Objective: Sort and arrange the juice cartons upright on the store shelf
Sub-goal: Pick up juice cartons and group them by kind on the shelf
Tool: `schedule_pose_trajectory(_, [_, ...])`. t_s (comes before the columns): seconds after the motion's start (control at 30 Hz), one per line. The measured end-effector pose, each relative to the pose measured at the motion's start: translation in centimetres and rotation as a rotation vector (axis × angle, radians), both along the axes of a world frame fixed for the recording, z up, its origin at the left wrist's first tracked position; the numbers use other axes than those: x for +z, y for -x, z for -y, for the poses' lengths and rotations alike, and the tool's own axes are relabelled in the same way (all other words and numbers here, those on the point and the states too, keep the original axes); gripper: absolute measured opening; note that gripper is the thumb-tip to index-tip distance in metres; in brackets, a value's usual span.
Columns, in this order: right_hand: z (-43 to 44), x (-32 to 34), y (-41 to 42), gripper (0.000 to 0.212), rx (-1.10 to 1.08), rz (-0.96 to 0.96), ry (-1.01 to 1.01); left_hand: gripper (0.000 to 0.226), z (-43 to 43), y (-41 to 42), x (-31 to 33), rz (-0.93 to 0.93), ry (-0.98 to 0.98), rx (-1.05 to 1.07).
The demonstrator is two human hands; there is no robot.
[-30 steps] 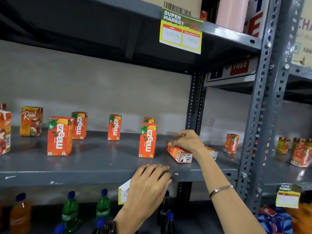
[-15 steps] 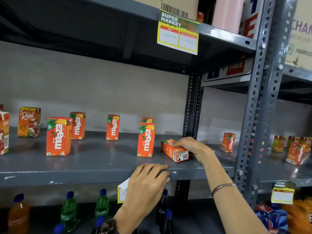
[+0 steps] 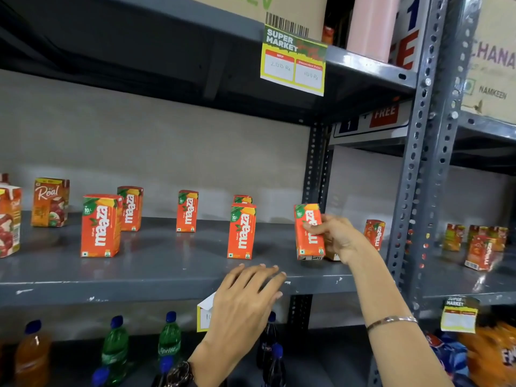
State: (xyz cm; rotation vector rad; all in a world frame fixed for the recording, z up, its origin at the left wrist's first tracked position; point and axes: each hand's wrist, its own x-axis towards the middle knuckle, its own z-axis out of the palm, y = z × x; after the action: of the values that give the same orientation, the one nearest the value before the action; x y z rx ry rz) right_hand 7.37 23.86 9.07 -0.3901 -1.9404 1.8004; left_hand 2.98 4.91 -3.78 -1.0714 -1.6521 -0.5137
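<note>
Grey metal shelf [image 3: 167, 286] carries upright orange Maaza cartons [image 3: 241, 231]. Right hand [image 3: 336, 237] grasps one orange Maaza carton [image 3: 308, 231] near the shelf's front edge, right end; slightly tilted, base at the shelf surface. Something behind it is hidden by the hand. Left hand [image 3: 245, 305] open, fingers resting on the shelf's front edge, holding nothing.

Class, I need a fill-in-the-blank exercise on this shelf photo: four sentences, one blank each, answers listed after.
1. The right hand grips a Maaza carton whose main colour is ____.
2. The left hand rests on the shelf's front ____.
3. The green bottles stand on the shelf ____ the cartons.
4. The yellow price tag hangs from the ____ shelf.

Answers: orange; edge; below; upper
</note>
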Motion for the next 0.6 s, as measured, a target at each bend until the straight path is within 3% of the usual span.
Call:
schedule_pose_trajectory(0.17, [1.9,1.1,-2.6,0.045,-0.002,-0.286,-0.02,0.025,3.7,0.1,1.7,0.053,-0.184,0.008])
schedule_pose_trajectory(0.3, [4.6,3.2,-3.0,0.05,-0.054,-0.503,-0.16,0.023,8.5,2.4,1.8,0.074,-0.232,0.123])
schedule_pose_trajectory(0.6, [15.8,5.5,3.4,0.059,0.18,-0.552,-0.32,0.03,16.1,5.0,-0.5,0.119,-0.22,0.244])
